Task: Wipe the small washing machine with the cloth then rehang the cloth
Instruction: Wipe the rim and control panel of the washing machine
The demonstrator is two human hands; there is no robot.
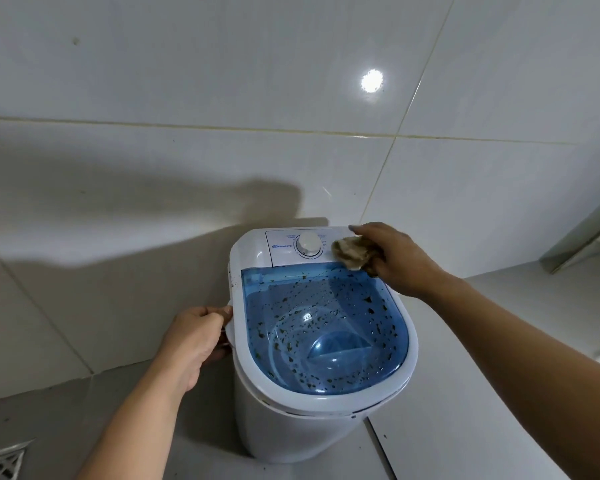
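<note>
While the left hand [191,344] grips what appears to be the side handle of the small washing machine [312,375], the right hand [392,261] presses a bunched, held cloth [350,252] against the control panel [291,245] beside the dial [309,244].

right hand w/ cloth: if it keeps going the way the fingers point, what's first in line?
Likely the white dial: the right hand presses the cloth on the control panel, fingers pointing left toward it. Depth unclear.
</note>
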